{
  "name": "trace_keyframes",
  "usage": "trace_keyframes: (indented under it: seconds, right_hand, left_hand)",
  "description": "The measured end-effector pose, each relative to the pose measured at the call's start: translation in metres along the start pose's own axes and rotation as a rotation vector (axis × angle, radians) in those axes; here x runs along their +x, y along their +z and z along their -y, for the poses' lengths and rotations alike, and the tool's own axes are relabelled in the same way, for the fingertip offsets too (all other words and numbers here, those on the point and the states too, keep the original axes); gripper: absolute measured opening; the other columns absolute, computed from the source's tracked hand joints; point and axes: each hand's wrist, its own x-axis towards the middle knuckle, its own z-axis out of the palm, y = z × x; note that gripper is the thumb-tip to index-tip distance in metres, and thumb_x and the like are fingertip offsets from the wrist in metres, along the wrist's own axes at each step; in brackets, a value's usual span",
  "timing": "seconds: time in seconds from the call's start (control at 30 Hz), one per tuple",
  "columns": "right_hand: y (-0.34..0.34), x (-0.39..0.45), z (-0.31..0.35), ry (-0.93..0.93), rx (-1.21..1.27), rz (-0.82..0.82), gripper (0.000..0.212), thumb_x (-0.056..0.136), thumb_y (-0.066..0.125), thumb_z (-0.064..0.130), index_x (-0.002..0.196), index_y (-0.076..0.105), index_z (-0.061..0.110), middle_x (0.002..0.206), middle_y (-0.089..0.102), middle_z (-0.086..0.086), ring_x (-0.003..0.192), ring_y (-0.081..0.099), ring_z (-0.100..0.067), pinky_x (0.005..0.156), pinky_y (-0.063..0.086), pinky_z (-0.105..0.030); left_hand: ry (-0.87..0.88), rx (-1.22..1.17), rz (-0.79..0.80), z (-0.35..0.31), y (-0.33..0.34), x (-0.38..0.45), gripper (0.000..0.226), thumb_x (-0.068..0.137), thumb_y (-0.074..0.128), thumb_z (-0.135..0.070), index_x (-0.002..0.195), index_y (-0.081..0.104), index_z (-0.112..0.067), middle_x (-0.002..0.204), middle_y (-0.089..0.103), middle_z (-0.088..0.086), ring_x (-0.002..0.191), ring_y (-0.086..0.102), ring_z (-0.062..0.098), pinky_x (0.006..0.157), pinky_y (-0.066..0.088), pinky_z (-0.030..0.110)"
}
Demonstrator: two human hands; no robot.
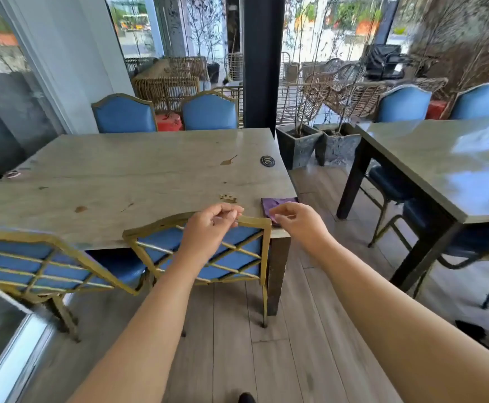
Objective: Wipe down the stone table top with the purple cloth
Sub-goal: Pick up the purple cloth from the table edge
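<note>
I am reaching for the cloth (275, 206), lying folded at the table's (121, 175) near right corner, just beyond my right hand (298, 225); its fingers are loosely curled, empty. Left hand (208, 231) is farther, likewise empty.

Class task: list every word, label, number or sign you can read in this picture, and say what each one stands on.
None can be read for certain.
Round dark badge on the stone table top, near its far right corner: pale characters, too small and blurred to read.
</note>
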Motion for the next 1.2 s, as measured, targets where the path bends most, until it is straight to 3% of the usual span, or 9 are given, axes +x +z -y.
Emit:
trace_keyframes:
  seconds: [0.13, 0.23, 0.37, 0.47, 0.53, 0.67, 0.93, 1.13, 1.2]
  right_hand:
    - [-0.002, 0.072, -0.017, 0.048, 0.005, 0.004, 0.018, 0.089, 0.057, 0.014, 0.096, 0.073, 0.018, 0.093, 0.072, -0.001, 0.074, 0.059, -0.011, 0.066, 0.046, -0.019]
    - [-0.003, 0.116, -0.035, 0.084, -0.012, 0.01, 0.022, 0.089, 0.056, 0.015, 0.102, 0.073, 0.019, 0.1, 0.073, 0.0, 0.089, 0.063, -0.017, 0.081, 0.05, -0.03]
    - [-0.002, 0.166, -0.069, 0.131, -0.04, 0.047, 0.019, 0.089, 0.057, 0.014, 0.098, 0.072, 0.022, 0.098, 0.073, -0.002, 0.084, 0.063, -0.019, 0.076, 0.048, -0.03]
    - [-0.002, 0.206, -0.098, 0.146, -0.117, 0.118, 0.019, 0.088, 0.058, 0.016, 0.1, 0.071, 0.021, 0.102, 0.072, -0.001, 0.095, 0.064, -0.021, 0.081, 0.047, -0.028]
    - [-0.002, 0.233, -0.117, 0.13, -0.185, 0.184, 0.02, 0.088, 0.059, 0.016, 0.105, 0.07, 0.019, 0.107, 0.069, -0.003, 0.099, 0.063, -0.021, 0.084, 0.046, -0.027]
    - [-0.003, 0.286, -0.148, 0.022, -0.348, 0.368, 0.03, 0.088, 0.057, 0.016, 0.117, 0.066, 0.017, 0.122, 0.06, -0.006, 0.114, 0.055, -0.023, 0.093, 0.04, -0.025]
    - [0.005, 0.348, -0.193, -0.126, -0.451, 0.699, 0.041, 0.088, 0.058, 0.019, 0.129, 0.058, 0.015, 0.132, 0.052, -0.007, 0.122, 0.05, -0.028, 0.101, 0.041, -0.031]
    - [0.019, 0.358, -0.214, -0.137, -0.478, 0.745, 0.053, 0.08, 0.071, 0.031, 0.129, 0.054, 0.02, 0.126, 0.049, -0.009, 0.121, 0.045, -0.029, 0.098, 0.043, -0.035]
    - [0.021, 0.359, -0.218, -0.163, -0.501, 0.734, 0.057, 0.078, 0.074, 0.033, 0.128, 0.051, 0.02, 0.126, 0.049, -0.009, 0.121, 0.044, -0.03, 0.097, 0.044, -0.036]
  left_hand:
    - [-0.014, 0.022, 0.044, 0.013, 0.019, 0.073, 0.022, 0.096, 0.054, -0.017, 0.09, 0.07, -0.03, 0.094, 0.073, -0.008, 0.082, 0.068, 0.004, 0.081, 0.052, 0.025]
    - [-0.053, 0.052, 0.06, 0.026, 0.039, 0.124, 0.021, 0.095, 0.055, -0.017, 0.089, 0.07, -0.03, 0.088, 0.073, -0.012, 0.078, 0.068, 0.003, 0.076, 0.05, 0.022]
    - [-0.122, 0.075, 0.049, 0.044, 0.067, 0.184, 0.024, 0.093, 0.057, -0.014, 0.082, 0.068, -0.032, 0.086, 0.072, -0.011, 0.075, 0.067, 0.007, 0.072, 0.047, 0.023]
    - [-0.153, 0.145, 0.014, 0.058, 0.091, 0.229, 0.026, 0.09, 0.059, -0.013, 0.077, 0.068, -0.033, 0.087, 0.073, -0.007, 0.079, 0.068, 0.012, 0.079, 0.052, 0.028]
    - [-0.17, 0.221, -0.027, 0.065, 0.11, 0.259, 0.02, 0.088, 0.061, -0.014, 0.082, 0.071, -0.03, 0.089, 0.074, -0.004, 0.085, 0.069, 0.015, 0.083, 0.053, 0.027]
    - [-0.255, 0.464, -0.005, 0.079, 0.151, 0.306, 0.018, 0.089, 0.062, -0.016, 0.1, 0.074, -0.024, 0.101, 0.073, -0.004, 0.095, 0.066, 0.014, 0.075, 0.043, 0.018]
    - [-0.404, 0.729, 0.104, 0.126, 0.202, 0.317, 0.036, 0.085, 0.068, -0.018, 0.12, 0.064, -0.024, 0.127, 0.059, -0.004, 0.12, 0.053, 0.017, 0.097, 0.043, 0.028]
    - [-0.443, 0.854, 0.097, 0.145, 0.213, 0.315, 0.055, 0.076, 0.078, -0.034, 0.127, 0.057, -0.031, 0.115, 0.049, -0.005, 0.107, 0.054, 0.016, 0.077, 0.043, 0.028]
    - [-0.436, 0.94, 0.108, 0.148, 0.214, 0.316, 0.053, 0.074, 0.078, -0.037, 0.123, 0.058, -0.031, 0.114, 0.045, -0.004, 0.108, 0.05, 0.018, 0.079, 0.04, 0.029]
